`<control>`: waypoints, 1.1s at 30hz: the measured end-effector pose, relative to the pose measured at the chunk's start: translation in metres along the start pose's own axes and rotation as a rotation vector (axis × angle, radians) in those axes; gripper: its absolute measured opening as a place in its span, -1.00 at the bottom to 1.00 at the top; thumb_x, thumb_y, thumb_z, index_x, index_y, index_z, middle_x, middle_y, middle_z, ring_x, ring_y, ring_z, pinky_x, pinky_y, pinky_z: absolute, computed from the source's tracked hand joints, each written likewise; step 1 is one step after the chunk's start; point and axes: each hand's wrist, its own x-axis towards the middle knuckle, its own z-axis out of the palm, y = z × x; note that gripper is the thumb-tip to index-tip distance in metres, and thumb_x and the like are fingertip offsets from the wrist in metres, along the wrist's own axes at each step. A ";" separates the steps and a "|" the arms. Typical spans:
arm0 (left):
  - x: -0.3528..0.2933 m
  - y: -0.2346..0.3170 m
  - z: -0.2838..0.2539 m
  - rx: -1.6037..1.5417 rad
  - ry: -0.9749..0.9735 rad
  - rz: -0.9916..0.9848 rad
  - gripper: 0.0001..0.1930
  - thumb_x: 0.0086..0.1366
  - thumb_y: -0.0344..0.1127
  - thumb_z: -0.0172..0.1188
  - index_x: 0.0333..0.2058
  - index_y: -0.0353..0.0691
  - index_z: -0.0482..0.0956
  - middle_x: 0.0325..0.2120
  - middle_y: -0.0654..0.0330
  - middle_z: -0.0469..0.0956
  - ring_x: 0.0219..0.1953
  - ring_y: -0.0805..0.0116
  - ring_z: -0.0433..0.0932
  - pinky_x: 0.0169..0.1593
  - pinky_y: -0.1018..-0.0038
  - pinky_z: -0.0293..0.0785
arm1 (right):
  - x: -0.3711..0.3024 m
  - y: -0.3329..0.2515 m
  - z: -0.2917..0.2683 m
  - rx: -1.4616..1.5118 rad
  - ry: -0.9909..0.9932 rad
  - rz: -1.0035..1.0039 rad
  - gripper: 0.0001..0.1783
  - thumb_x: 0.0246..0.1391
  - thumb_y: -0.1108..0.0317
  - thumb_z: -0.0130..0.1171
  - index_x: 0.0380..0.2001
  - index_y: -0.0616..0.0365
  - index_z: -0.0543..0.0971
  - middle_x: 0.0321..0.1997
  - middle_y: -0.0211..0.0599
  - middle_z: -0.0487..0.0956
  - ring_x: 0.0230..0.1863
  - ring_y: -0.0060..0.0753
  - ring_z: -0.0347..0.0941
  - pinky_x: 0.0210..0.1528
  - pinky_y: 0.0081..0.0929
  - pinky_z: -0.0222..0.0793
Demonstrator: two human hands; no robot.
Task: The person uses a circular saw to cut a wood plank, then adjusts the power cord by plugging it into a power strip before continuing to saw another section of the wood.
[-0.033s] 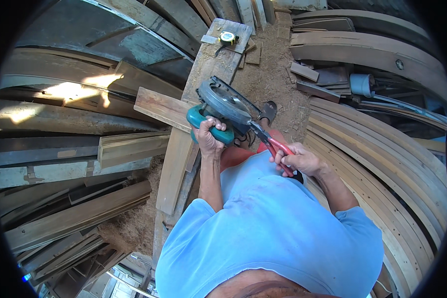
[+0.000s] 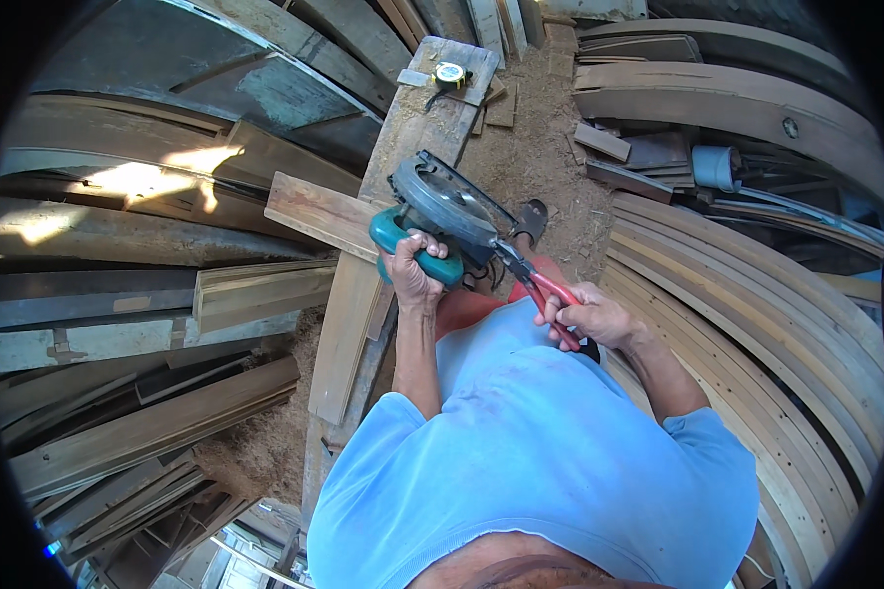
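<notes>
My left hand is closed around the green handle of a circular saw, which is tipped so its grey guard and base plate face up and away. In my right hand are pliers with red handles. Their dark jaws meet the near right edge of the saw by the guard; exactly what they grip is too small to make out. Below the saw, a wooden board lies crosswise on the bench plank. Another pale board runs lengthwise beside my left forearm.
A yellow and black tape measure sits at the bench's far end. Stacked planks line the right side, and more timber lies at the left. Sawdust covers the floor; a blue cylindrical container stands among offcuts.
</notes>
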 end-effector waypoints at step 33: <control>0.001 -0.003 0.028 0.088 -0.017 0.041 -0.91 0.19 -0.55 0.09 -0.33 -0.27 0.41 -0.50 0.17 0.46 -0.51 0.32 0.49 -0.43 0.29 0.48 | 0.017 0.042 -0.015 0.083 -0.034 -0.105 -0.88 0.08 0.57 0.00 -0.35 0.13 0.49 -0.21 -0.28 0.55 -0.36 -0.57 0.50 -0.34 -0.58 0.47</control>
